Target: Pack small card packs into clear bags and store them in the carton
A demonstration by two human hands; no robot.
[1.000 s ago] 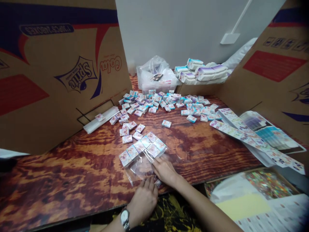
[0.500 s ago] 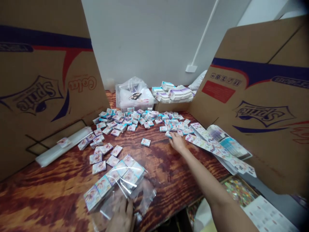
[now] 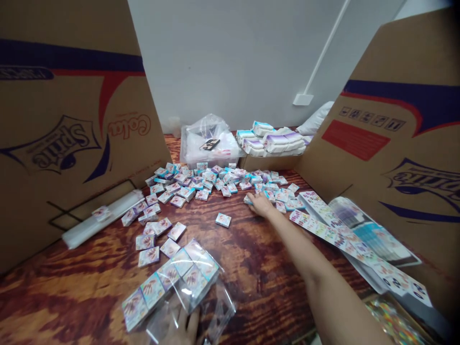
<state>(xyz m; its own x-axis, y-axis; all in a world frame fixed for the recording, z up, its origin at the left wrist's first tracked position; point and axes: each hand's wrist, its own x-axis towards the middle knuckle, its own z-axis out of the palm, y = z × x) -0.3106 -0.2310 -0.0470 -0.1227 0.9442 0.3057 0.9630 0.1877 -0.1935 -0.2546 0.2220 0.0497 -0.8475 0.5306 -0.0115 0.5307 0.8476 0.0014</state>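
My right hand (image 3: 261, 204) reaches far across the wooden table (image 3: 262, 258) and closes its fingers on a small printed box (image 3: 248, 198) at the near edge of a scattered pile of small boxes (image 3: 215, 181). My left hand (image 3: 184, 327) lies flat at the bottom edge, fingers spread, pressing on a clear plastic bag (image 3: 212, 306) that holds a row of the same small boxes (image 3: 172, 278). One lone box (image 3: 223, 220) lies between the two hands.
Tall cardboard sheets (image 3: 68, 120) stand left and right (image 3: 402, 153). A clear bag (image 3: 208, 141) and stacked white packs (image 3: 273, 139) sit at the back. Printed sheets (image 3: 345, 230) lie at right, a roll of clear bags (image 3: 104, 218) at left.
My right hand left the plastic bag and reached out to the far pile, where it now grips a box. The view tilted up. My left hand stayed on the bag.
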